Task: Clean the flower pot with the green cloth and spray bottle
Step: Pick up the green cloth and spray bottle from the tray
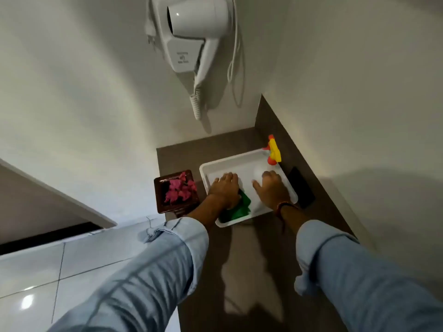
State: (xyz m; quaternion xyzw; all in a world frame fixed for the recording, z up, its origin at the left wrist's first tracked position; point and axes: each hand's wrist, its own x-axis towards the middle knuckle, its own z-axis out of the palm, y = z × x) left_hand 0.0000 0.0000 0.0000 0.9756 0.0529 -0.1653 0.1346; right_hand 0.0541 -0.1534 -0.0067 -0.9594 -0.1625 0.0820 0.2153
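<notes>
Head view: we reach into white tray (230, 161); left hand (225, 188) flat on green cloth (244, 207), right hand (272, 185) spread on spray bottle (273, 150) (neither gripped). Next: close fingers, lift both toward flower pot (176, 191) left of left hand.

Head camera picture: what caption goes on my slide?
Both hands reach into the white tray: left hand on green cloth, right hand by spray bottle.

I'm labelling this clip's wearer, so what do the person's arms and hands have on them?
Both arms wear light blue denim-like sleeves with the cuffs rolled back above the wrists. The left hand is bare, with no ring or glove visible. The right hand is bare too, with a thin reddish-orange band around its wrist.
</notes>
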